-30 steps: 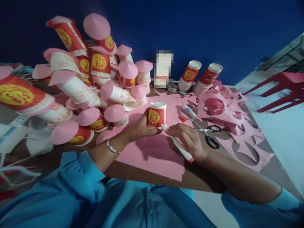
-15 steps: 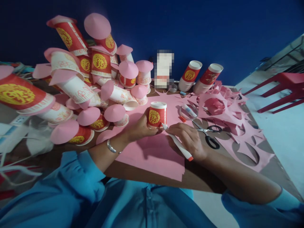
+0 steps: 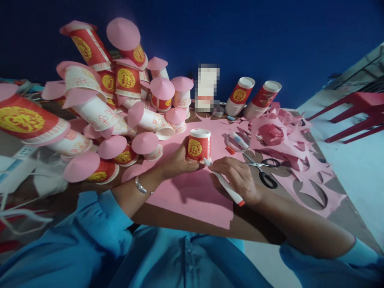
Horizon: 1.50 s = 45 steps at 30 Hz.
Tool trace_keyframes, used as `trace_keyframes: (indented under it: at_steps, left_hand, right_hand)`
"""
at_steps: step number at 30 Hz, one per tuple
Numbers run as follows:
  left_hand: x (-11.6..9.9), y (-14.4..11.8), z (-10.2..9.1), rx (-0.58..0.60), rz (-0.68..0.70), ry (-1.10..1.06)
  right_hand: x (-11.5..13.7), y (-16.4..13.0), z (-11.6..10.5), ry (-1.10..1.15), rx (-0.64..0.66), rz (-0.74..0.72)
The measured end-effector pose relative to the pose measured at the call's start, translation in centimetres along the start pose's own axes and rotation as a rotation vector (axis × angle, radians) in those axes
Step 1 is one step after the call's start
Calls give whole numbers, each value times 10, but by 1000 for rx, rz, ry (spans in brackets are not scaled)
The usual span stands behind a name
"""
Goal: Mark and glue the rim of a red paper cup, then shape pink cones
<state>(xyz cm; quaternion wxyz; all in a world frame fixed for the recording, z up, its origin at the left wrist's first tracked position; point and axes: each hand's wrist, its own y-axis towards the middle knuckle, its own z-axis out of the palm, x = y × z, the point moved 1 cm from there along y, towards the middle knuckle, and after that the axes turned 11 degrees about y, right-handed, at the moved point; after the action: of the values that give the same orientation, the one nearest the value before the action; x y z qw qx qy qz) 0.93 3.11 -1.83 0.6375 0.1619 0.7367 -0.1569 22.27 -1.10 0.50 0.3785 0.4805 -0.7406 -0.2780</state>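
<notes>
A red paper cup (image 3: 199,146) with a gold emblem is upside down, its white base facing up. My left hand (image 3: 178,161) is closed around its lower left side. In my right hand (image 3: 237,176) is a white marker pen (image 3: 225,185) with an orange end, slanting up to the left. Its tip is at the cup's lower right edge, close to my left fingers; whether it touches the cup I cannot tell. Below both hands lie pink paper sheets (image 3: 192,208).
Paper cups with pink cone tops (image 3: 145,143) are heaped at left. Two cup stacks (image 3: 240,96) lean against the blue wall. Scissors (image 3: 264,172), a clear tape roll (image 3: 228,141) with a white tube (image 3: 239,141), and pink offcuts (image 3: 295,154) lie at right. A red stool (image 3: 363,108) stands beyond the table.
The marker pen's tip has shifted very slightly left and down along the cup's lower edge. The cup and my left hand stay almost where they were.
</notes>
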Motion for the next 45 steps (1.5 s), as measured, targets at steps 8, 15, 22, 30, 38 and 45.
trace_keyframes:
  at_steps: [8, 15, 22, 30, 38, 45]
  left_hand:
    - [-2, 0, 1, 19, 6, -11]
    - [-2, -1, 0, 12, -5, 37]
    - [4, 0, -2, 1, -13, 69]
    - [4, 1, -2, 12, 8, 50]
    - [5, 2, -1, -11, 30, 40]
    - [11, 2, -1, -6, 54, -3]
  right_hand:
    - [-1, -2, 1, 9, -3, 4]
    - [-4, -5, 3, 6, 11, 13]
    - [-5, -5, 3, 19, 29, -9]
    - [-4, -6, 3, 29, 49, -6]
    - [0, 2, 1, -36, 11, -14]
    - [-2, 1, 2, -55, 11, -16]
